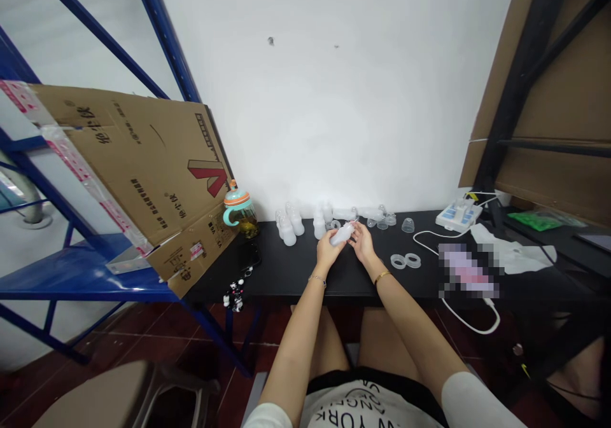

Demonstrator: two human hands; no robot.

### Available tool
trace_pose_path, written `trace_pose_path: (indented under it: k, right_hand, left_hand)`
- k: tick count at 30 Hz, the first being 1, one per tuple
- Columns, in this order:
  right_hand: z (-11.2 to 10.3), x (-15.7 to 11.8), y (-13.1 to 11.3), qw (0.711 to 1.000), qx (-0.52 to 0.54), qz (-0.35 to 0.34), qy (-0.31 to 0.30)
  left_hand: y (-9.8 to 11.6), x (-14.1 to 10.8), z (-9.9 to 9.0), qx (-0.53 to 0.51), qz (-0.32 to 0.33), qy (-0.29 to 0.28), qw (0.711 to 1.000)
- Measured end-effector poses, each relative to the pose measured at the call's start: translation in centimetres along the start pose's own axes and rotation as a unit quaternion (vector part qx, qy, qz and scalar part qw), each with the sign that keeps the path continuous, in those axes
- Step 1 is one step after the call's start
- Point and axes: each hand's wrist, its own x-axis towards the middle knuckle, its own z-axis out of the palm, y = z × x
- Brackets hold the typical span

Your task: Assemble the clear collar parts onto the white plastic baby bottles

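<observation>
Over the black table (296,275), my left hand (326,250) and my right hand (363,242) both grip a frosted white plastic baby bottle (342,233), which lies tilted between them. My right fingertips press near its upper end. Behind my hands stands a row of several similar frosted bottles (289,224), along with transparent bottle parts (382,222). Two translucent rings (405,261) lie to the right of my right hand, and a transparent cup-shaped piece (407,225) sits beyond them.
A flattened cardboard box (138,173) leans on a blue metal shelf (81,269) at the left. A teal-lidded sippy cup (239,213), a black phone (250,256) and a white electrical device (458,215) with a cable stand along the table.
</observation>
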Motion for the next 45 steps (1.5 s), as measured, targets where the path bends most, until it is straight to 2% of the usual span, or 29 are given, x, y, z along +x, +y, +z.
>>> trace_pose_path:
  k: [21,45]
  right_hand:
    - [-0.04,0.15,0.17,1.0,0.012,0.021,0.008]
    - [-0.38,0.55,0.73,0.999,0.018,-0.006,0.028]
  left_hand:
    - [0.39,-0.14,-0.25,-0.002,-0.003,-0.016,1.0]
    - [0.16,-0.09,-0.26,0.005,-0.005,-0.015,1.0]
